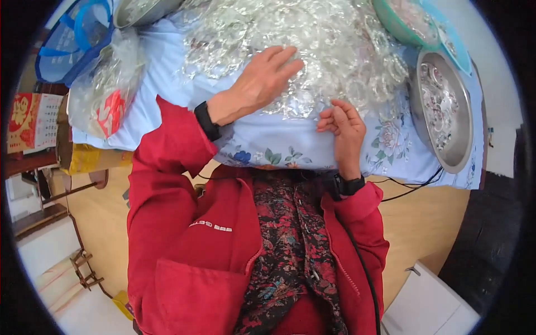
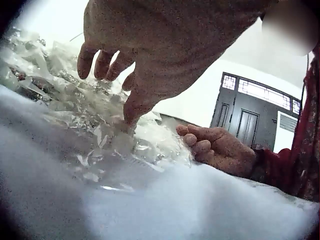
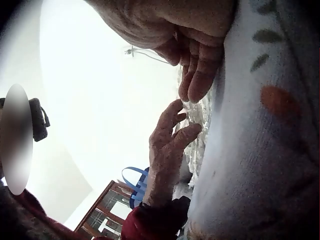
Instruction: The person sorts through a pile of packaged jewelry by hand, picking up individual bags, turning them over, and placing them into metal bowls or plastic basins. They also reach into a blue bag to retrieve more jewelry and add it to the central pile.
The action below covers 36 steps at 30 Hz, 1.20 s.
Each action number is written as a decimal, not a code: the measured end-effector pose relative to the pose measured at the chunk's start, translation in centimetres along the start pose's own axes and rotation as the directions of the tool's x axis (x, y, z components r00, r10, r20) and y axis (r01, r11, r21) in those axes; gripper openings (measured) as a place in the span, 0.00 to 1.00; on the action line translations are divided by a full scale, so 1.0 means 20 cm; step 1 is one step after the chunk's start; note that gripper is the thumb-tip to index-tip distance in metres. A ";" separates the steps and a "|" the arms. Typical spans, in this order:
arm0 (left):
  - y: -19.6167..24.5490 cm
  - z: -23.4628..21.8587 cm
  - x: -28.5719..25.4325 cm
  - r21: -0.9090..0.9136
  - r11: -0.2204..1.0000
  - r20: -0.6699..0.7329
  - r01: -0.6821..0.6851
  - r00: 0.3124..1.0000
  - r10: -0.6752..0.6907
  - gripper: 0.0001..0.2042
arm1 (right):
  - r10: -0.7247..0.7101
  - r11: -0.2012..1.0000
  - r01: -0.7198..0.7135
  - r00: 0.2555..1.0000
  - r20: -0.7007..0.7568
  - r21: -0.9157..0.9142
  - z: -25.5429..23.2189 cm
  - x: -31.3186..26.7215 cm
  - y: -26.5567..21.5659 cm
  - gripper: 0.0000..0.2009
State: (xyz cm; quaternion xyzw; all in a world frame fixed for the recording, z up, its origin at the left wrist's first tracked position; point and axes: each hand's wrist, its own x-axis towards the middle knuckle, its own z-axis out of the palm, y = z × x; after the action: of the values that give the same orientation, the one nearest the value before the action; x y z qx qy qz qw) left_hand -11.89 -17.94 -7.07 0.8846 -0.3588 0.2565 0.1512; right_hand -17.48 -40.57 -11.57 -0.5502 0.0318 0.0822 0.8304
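Floral cloth (image 1: 290,142) under clear plastic pieces (image 1: 312,44)

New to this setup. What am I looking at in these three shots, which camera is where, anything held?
No machine here: a person in a red jacket works bare-handed. The wide shot comes from a head camera looking down; the other two come from cameras on each wrist. On a floral cloth lies a heap of clear shiny plastic pieces, with a metal basin to the right. The left hand rests flat on the heap. The right hand sits at its edge, fingers curled; whether it has a grip on a piece I cannot tell.
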 end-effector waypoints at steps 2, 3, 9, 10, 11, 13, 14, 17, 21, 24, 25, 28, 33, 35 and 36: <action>-0.04 0.03 -0.02 -0.064 0.998 0.062 -0.024 0.998 0.028 0.23 | -0.020 1.000 0.020 1.000 -0.010 -0.008 0.00 0.00 0.00 0.13; -0.04 0.04 -0.02 -0.100 0.994 0.089 -0.041 0.995 0.050 0.24 | -0.024 1.000 0.024 1.000 -0.009 -0.009 0.00 0.01 0.00 0.13; -0.05 -0.01 -0.03 -0.400 0.896 0.020 0.193 0.979 -0.202 0.13 | -0.002 1.000 0.002 1.000 -0.004 0.002 0.00 0.00 -0.03 0.12; -0.05 -0.01 -0.02 -0.568 0.737 0.059 0.366 0.911 -0.407 0.11 | 0.002 1.000 -0.002 1.000 -0.005 -0.004 0.01 0.00 -0.04 0.12; -0.05 -0.01 -0.02 -0.702 0.515 0.137 0.491 0.803 -0.580 0.09 | 0.001 1.000 -0.001 1.000 -0.002 -0.003 0.02 0.00 -0.05 0.12; -0.02 -0.07 0.01 -0.794 0.338 0.229 0.505 0.764 -0.603 0.10 | 0.003 1.000 -0.003 1.000 0.003 -0.018 0.03 -0.02 -0.08 0.12; 0.00 -0.11 0.03 -0.851 0.144 0.328 0.504 0.726 -0.605 0.10 | 0.007 1.000 -0.007 1.000 0.004 -0.025 0.04 -0.02 -0.08 0.12; 0.03 -0.07 0.00 -0.839 -0.098 0.486 0.535 0.654 -0.579 0.10 | 0.020 0.999 -0.021 1.000 -0.013 -0.040 0.04 -0.06 -0.09 0.12; 0.02 -0.10 0.01 -0.796 -0.135 0.531 0.589 0.574 -0.624 0.09 | 0.062 0.982 -0.062 0.998 -0.006 -0.177 0.05 -0.04 -0.09 0.12; -0.02 -0.19 0.01 -0.812 -0.169 0.509 0.559 0.535 -0.674 0.08 | 0.125 0.960 -0.107 0.991 0.056 -0.258 0.07 -0.03 -0.10 0.12; -0.04 -0.21 0.00 -0.818 -0.199 0.511 0.540 0.524 -0.681 0.08 | 0.121 0.961 -0.096 0.989 0.083 -0.259 0.08 -0.02 -0.12 0.12; -0.13 -0.32 -0.04 -0.841 -0.189 0.472 0.507 0.517 -0.714 0.08 | 0.134 0.938 -0.080 0.981 0.139 -0.337 0.13 -0.01 -0.18 0.12; -0.42 -0.48 -0.05 -0.903 -0.124 0.308 0.410 0.421 -0.853 0.08 | 0.129 0.927 -0.055 0.976 0.178 -0.370 0.17 0.04 -0.20 0.12; -0.70 -0.50 -0.01 -0.988 -0.146 0.155 0.054 0.464 -0.872 0.08 | 0.136 0.929 -0.066 0.976 0.169 -0.365 0.19 0.05 -0.19 0.11; -0.86 -0.54 0.04 -0.989 -0.139 0.145 0.047 0.461 -0.875 0.08 | 0.142 0.929 -0.075 0.976 0.163 -0.363 0.20 0.05 -0.18 0.11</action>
State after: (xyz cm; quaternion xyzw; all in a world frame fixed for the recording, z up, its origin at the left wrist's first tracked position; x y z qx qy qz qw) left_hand -2.95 -1.51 0.75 0.4698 0.0392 0.1439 0.8701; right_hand -16.05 -38.20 -6.93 -0.6783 -0.0310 0.1836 0.7108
